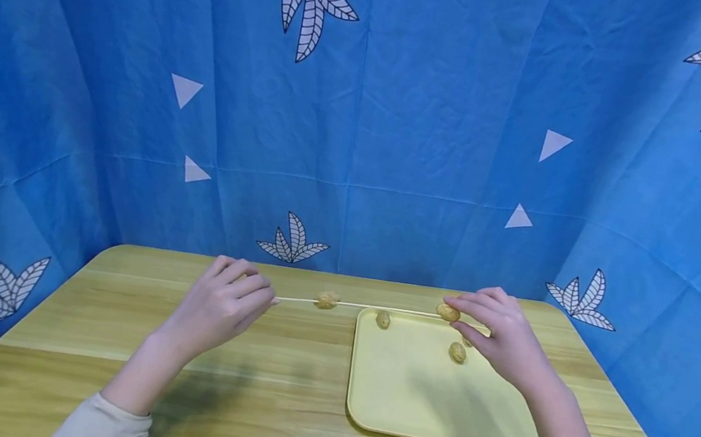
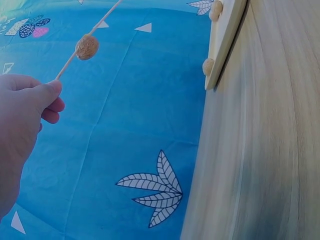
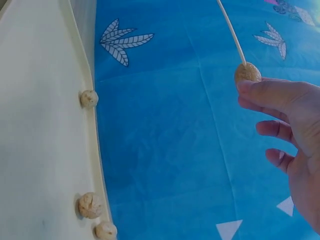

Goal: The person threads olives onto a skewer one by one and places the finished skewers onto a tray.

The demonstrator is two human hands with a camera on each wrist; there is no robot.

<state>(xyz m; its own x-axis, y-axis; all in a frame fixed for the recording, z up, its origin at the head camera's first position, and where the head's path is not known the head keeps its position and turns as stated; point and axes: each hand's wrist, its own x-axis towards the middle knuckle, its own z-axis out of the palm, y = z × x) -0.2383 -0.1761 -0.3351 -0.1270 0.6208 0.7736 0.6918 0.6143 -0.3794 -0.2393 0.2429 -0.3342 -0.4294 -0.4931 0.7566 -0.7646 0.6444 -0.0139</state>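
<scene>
A thin pale cord runs nearly level between my two hands above the table, bowing slightly in the right wrist view. My left hand pinches it at the left end between thumb and fingers. One walnut is on the cord, a short way from the left fingertips; it also shows in the left wrist view. At the other end, my right hand pinches a second walnut between thumb and forefinger. The cord meets this walnut's top in the right wrist view, and the other right fingers are spread loosely.
Below the right hand lies a shallow cream tray with three loose walnuts, one of them near the hand and another at the far left corner. The wooden table ends at a blue patterned curtain.
</scene>
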